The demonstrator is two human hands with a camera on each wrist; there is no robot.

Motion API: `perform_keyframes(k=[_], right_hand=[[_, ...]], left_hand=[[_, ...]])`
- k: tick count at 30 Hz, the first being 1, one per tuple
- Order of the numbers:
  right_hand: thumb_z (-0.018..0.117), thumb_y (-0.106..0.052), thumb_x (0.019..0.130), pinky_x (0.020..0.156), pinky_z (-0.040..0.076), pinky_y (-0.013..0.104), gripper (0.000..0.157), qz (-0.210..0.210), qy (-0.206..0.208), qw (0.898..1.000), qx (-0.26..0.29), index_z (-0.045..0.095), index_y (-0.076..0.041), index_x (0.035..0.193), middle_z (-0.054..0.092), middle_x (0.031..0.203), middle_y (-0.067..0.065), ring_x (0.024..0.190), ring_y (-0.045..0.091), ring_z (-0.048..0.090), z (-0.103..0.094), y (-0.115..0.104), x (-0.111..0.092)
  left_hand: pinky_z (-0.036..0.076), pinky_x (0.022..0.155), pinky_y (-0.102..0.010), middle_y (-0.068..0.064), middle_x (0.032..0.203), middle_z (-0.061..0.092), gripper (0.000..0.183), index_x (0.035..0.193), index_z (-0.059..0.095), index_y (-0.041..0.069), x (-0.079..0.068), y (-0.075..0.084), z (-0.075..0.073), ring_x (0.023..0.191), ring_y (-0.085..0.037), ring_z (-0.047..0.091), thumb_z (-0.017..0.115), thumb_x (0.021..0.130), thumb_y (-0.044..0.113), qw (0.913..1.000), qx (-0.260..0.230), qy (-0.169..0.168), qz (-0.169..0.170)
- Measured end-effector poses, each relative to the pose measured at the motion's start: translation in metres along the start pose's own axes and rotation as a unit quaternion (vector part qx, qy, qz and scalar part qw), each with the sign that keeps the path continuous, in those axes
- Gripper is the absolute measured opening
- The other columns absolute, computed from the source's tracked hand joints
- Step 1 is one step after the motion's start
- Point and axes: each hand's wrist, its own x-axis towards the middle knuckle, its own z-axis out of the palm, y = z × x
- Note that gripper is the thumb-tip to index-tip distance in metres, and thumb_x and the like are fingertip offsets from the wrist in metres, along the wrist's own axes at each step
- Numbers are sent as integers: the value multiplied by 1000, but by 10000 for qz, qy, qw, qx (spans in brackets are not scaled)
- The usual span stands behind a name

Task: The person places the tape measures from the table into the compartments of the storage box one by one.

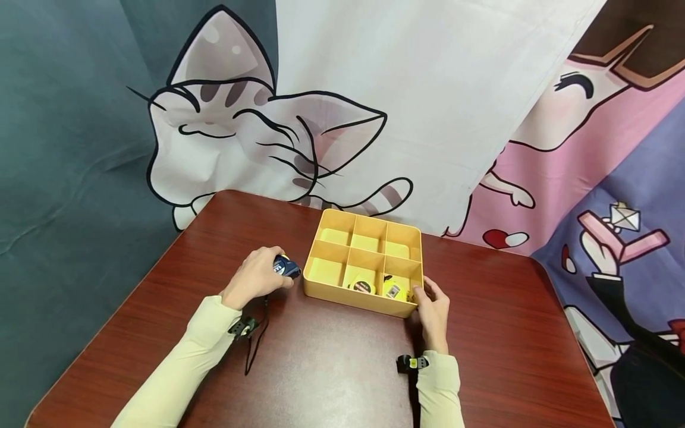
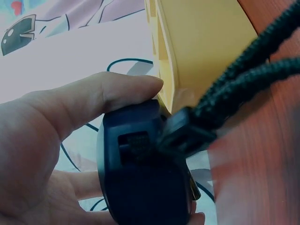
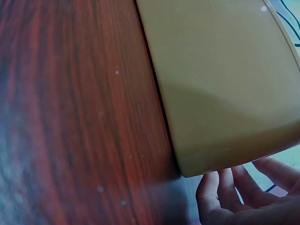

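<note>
My left hand [image 1: 258,274] holds a dark blue tape measure [image 1: 286,266] just left of a yellow divided box [image 1: 350,296]. In the left wrist view, my thumb lies along one edge of the tape measure [image 2: 145,187], and a dark braided wrist cord is attached to its casing. At the box's near right corner my right hand [image 1: 434,309] grips the side, its fingers along the outer wall. Fingertips [image 3: 208,187] touch this wall in the right wrist view. Two yellow tape measures lie in the box: a round-labelled one [image 1: 363,286] in the front middle compartment, another [image 1: 393,289] front right.
The box stands on a reddish-brown wooden table [image 1: 342,368] with rounded corners. Behind the table hangs a printed cloth [image 1: 428,71] with cartoon figures. Below my left wrist the cord [image 1: 255,351] dangles over the tabletop.
</note>
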Motion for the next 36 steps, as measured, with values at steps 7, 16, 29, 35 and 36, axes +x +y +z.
perform_keyframes(k=[7,16,29,35,36], right_hand=[[58,-10,86,69,46,16,37,-12,6,10000,-62,56,-1,122,57,117,20,90,10,53,-1,1,0],[59,-10,85,72,46,19,37,-13,20,10000,-85,57,-2,121,58,117,19,90,11,53,-1,2,1],[58,-11,87,70,44,13,37,-21,-16,10000,-71,56,-1,123,57,119,20,89,6,53,-2,0,0],[57,-9,87,69,45,15,36,-30,-19,10000,-48,56,0,122,57,118,21,87,7,54,-1,0,1],[57,-9,86,69,45,15,36,-32,-23,10000,-39,56,0,121,57,117,21,87,7,54,-1,1,1]], left_hand=[[46,64,-35,-11,92,59,53,108,59,4,0,3,-2,79,-25,55,77,64,27,10000,37,44,18],[45,62,-34,-11,89,59,53,106,59,5,0,7,-8,78,-24,54,76,63,29,9999,119,62,88],[45,62,-33,-11,89,59,52,106,59,5,2,9,-12,78,-24,54,76,63,29,9999,138,-11,73],[45,62,-34,-11,90,59,52,107,59,4,3,10,-14,78,-25,54,76,64,28,9998,143,11,130],[45,62,-34,-11,90,59,52,107,59,5,3,10,-14,78,-24,54,76,64,29,9998,167,17,145]])
